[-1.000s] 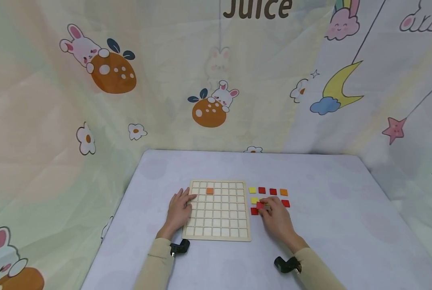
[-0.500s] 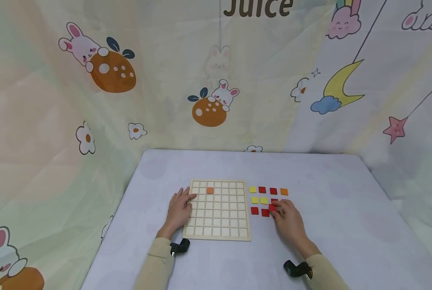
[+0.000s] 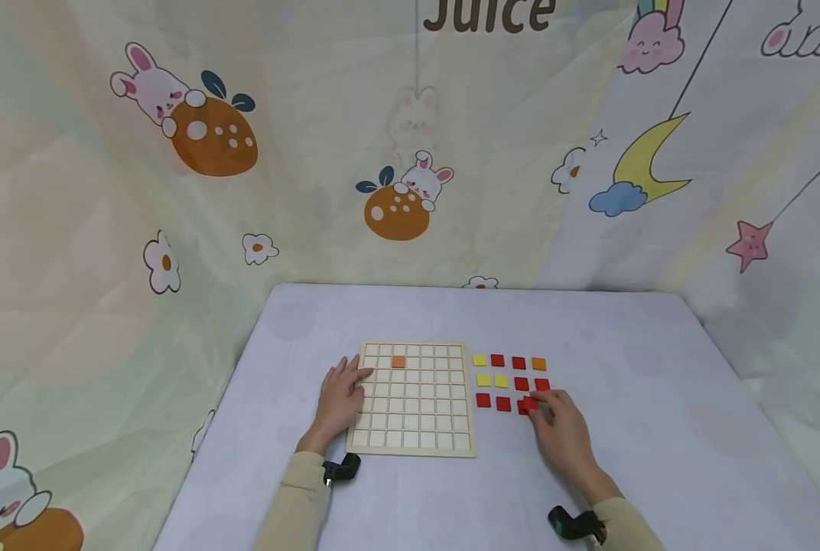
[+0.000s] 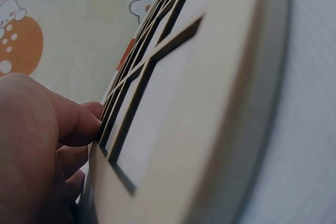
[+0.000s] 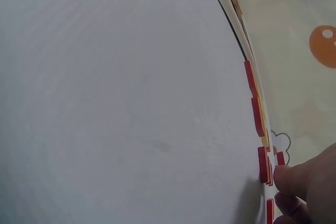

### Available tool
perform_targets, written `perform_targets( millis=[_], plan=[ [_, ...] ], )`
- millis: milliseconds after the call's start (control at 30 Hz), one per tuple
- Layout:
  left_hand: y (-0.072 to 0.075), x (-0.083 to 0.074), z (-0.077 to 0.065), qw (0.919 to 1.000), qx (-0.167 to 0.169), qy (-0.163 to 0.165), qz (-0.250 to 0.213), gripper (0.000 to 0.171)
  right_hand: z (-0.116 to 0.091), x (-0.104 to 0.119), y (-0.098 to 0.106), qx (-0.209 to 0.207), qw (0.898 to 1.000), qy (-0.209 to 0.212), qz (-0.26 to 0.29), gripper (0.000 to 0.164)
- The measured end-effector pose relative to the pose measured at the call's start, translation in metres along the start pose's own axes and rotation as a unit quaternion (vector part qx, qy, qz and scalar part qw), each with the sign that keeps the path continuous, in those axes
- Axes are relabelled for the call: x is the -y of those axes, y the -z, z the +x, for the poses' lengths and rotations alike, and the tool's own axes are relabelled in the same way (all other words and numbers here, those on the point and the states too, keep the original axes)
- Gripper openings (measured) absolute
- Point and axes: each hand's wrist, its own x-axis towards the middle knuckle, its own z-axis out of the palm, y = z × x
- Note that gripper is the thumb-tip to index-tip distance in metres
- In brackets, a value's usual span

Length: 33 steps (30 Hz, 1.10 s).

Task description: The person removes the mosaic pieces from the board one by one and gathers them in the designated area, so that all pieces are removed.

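In the head view, my right hand [image 3: 563, 428] pinches a red square tile [image 3: 530, 402] between thumb and fingers, just over another red tile [image 3: 522, 409] in the nearest row. The right wrist view shows the pinched tile [image 5: 280, 158] mostly covered by my fingers. My left hand [image 3: 341, 394] rests at the left side of a pale wooden grid board [image 3: 413, 451], its thumb on the board. From the left wrist, the thumb touches the frame and the other fingers lie along the edge. One orange tile [image 3: 398, 362] sits in a cell near the board's far side.
Right of the board lie rows of loose tiles: yellow [image 3: 483, 379], red [image 3: 497, 360] and one orange tile [image 3: 538, 364]. A white cloth [image 3: 658, 428] covers the table. Behind it hangs a printed fabric backdrop [image 3: 314, 191].
My right hand has moved rightward and nearer along the loose tiles with the red tile in its fingers, uncovering tiles in the nearer rows. The left hand and the board have stayed put.
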Motion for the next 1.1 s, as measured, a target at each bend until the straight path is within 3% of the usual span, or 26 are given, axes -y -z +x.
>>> perform_targets(
  millis=[400,633,1100],
  plan=[
    [-0.001,0.0,0.0,0.9999,-0.008,-0.01,0.001,0.037,-0.004,-0.011,0.009,-0.012,1.0,-0.016,-0.01,0.036],
    [-0.001,0.0,0.0,1.0,0.003,0.001,0.0,0.038,-0.006,-0.017,0.014,-0.011,0.999,-0.029,-0.023,0.037],
    [0.0,-0.001,0.0,1.0,-0.001,-0.003,0.003,0.038,-0.005,-0.02,0.02,0.002,0.999,-0.02,-0.039,0.034]
  ],
)
